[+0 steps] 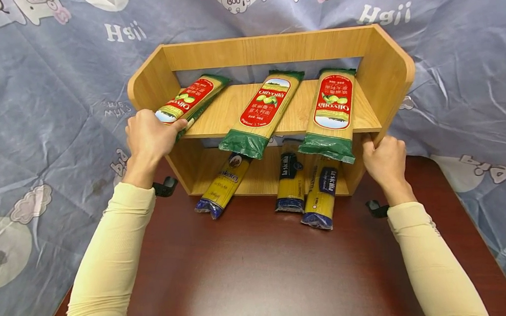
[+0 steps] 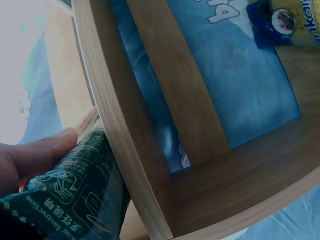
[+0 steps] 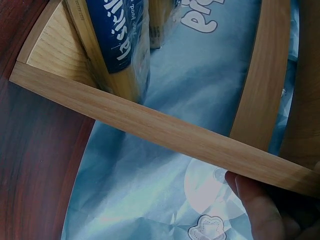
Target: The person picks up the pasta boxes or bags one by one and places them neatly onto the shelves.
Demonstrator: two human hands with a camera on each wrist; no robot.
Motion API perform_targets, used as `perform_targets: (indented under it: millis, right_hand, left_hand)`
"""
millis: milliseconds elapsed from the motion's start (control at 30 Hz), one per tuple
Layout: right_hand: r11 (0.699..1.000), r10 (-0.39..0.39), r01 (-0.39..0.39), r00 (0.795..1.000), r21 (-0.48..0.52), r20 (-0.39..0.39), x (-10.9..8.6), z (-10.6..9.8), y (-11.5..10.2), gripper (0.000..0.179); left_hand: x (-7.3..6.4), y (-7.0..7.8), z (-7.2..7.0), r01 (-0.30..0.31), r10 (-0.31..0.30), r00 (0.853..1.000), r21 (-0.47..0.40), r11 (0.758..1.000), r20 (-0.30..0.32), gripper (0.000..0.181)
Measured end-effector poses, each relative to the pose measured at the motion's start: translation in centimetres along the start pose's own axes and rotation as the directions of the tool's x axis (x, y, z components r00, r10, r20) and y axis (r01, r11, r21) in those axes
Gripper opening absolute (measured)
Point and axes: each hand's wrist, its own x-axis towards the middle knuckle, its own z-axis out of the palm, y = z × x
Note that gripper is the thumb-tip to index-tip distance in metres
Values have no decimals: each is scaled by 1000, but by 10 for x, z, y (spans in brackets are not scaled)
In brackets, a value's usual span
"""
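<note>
A two-tier wooden shelf (image 1: 267, 49) stands on the table. On its upper board, at the left end, a green-ended pack of spaghetti (image 1: 195, 94) lies slanted, and my left hand (image 1: 148, 138) grips its near end, thumb over the top. In the left wrist view the pack's green underside (image 2: 82, 187) shows beside the board's front edge. My right hand (image 1: 386, 163) holds the shelf's right side panel (image 1: 391, 87) below the upper board. The right wrist view shows its fingers (image 3: 260, 207) against that panel's edge.
Two more green-ended spaghetti packs (image 1: 271, 100) (image 1: 333, 104) lie on the upper board, overhanging its front. Below, blue-ended pasta packs (image 1: 224, 182) (image 1: 290, 180) (image 1: 322, 192) stick out over the dark red table (image 1: 251, 266). A patterned grey-blue cloth (image 1: 56, 118) hangs behind and beside.
</note>
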Motion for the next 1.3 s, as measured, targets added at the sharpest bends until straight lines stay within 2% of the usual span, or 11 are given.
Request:
perform_targets:
  millis: [167, 400, 733, 1033, 1200, 1300]
  right_hand:
    - [1000, -11, 11, 1000, 0, -9, 1, -1, 0, 46]
    - [1000, 3, -3, 1000, -6, 1, 0, 0, 1, 46]
    - [1000, -5, 5, 1000, -5, -3, 0, 0, 0, 45]
    - [1000, 9, -10, 1000, -4, -4, -1, -1, -1, 45]
    - [1000, 11, -11, 1000, -4, -2, -1, -1, 0, 44]
    - [1000, 13, -13, 1000, -6, 0, -1, 0, 0, 44]
  left_hand:
    - [-3, 4, 2, -20, 20, 1000, 38, 999, 21, 72]
    - [-7, 1, 4, -63, 55, 996, 125, 990, 69, 70]
    - [-13, 2, 9, -49, 28, 995, 229, 972, 94, 85]
    - [-16, 3, 10, -72, 28, 989, 316, 946, 143, 87]
    - [-20, 3, 12, -87, 41, 989, 344, 935, 139, 87]
    - [-24, 3, 14, -94, 60, 992, 333, 938, 109, 87]
